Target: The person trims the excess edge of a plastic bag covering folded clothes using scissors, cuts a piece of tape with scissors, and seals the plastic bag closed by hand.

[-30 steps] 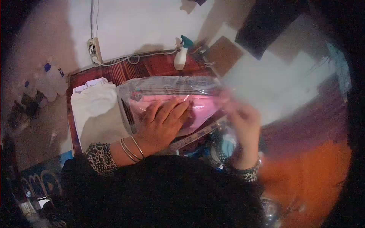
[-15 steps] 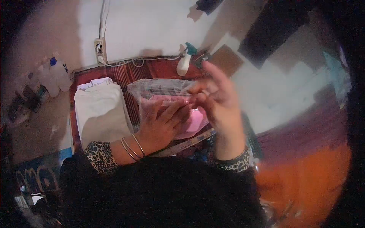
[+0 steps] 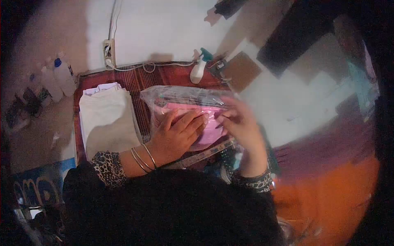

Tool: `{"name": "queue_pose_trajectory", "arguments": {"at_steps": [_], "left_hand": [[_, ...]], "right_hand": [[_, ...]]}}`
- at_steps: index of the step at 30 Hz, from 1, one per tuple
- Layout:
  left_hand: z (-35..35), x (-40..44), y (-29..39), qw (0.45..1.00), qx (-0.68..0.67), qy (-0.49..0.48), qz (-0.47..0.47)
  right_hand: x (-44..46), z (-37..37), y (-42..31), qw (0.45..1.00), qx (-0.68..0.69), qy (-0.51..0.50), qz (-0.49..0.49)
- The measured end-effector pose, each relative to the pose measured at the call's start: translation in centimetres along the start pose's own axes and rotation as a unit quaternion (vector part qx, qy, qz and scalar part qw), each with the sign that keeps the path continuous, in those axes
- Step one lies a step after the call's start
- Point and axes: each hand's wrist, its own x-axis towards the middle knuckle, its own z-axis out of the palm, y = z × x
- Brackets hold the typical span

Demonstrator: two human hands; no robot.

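Lower than in the earlier frame, with its raised finger brought down, the right hand (image 3: 244, 127) is now over the right end of a clear plastic bag (image 3: 154, 96) with pink folded contents (image 3: 209, 133). Its thumb and fingers are bent close to one another, but blur hides whether they pinch the film; I cannot tell. The left hand (image 3: 174, 135) lies flat on the bag, fingers extended and slightly apart, clamped on nothing — a steadying hold, I judge, while the other hand works at the plastic. Such handling calls for light, even pressure (thin film looks ready to slide or crease).

The bag lies in the middle of a red, striped surface (image 3: 168, 76), with a stack of pale folded cloth (image 3: 108, 110) just beside it to the left. A flat strip (image 3: 209, 152) runs along its near side, perhaps a ruler. At the far side, to the right, a spray bottle (image 3: 198, 72) with a green head leans near a loose cable (image 3: 168, 64). Beyond are a white wall (image 3: 143, 28) and a socket (image 3: 108, 53); purple and orange areas spread out to the right — too blurred to name.
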Motion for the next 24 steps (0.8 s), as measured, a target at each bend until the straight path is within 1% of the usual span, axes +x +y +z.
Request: {"name": "queue_pose_trajectory", "arguments": {"at_steps": [2, 3, 5, 6, 7, 9, 12, 14, 18, 21, 24], "left_hand": [[0.2, -0.1, 0.2, 1.000, -0.006, 0.008, -0.014], [0.3, -0.1, 0.2, 1.000, -0.005, 0.008, -0.013], [0.6, -0.1, 0.3, 0.999, -0.029, 0.020, -0.024], [0.8, -0.1, 0.4, 0.999, -0.028, 0.020, -0.025], [1.1, -0.2, 0.5, 0.997, -0.048, 0.035, -0.039], [1.0, -0.1, 0.4, 0.995, -0.065, 0.051, -0.056], [0.4, 0.0, 0.2, 0.994, -0.070, 0.053, -0.060], [0.1, -0.1, 0.2, 0.996, -0.048, 0.058, -0.055], [0.3, 0.0, 0.3, 0.994, -0.072, 0.064, -0.051], [0.1, 0.1, 0.3, 0.995, -0.055, 0.075, -0.041], [-0.3, 0.3, 0.5, 0.996, -0.061, 0.053, -0.042]], "right_hand": [[-0.2, 0.4, -0.7, 0.999, 0.025, 0.044, -0.001], [-0.3, 0.4, -1.4, 0.999, 0.026, 0.044, -0.002], [-0.6, 0.6, -2.8, 0.993, 0.116, -0.003, -0.017], [-0.4, 0.9, -2.5, 0.993, 0.116, -0.004, -0.018], [-0.2, 1.3, -1.9, 0.985, 0.159, -0.023, -0.058], [0.0, 1.8, -1.2, 0.974, 0.200, -0.045, -0.100], [-0.2, 2.0, -0.3, 0.965, 0.244, -0.059, -0.080], [-0.6, 1.9, 1.0, 0.919, 0.372, -0.101, -0.083], [-1.3, 1.8, 2.6, 0.917, 0.378, -0.082, -0.097], [-1.9, 1.7, 3.0, 0.926, 0.358, -0.066, -0.099], [-2.3, 1.3, 3.2, 0.933, 0.340, -0.052, -0.105]]}}
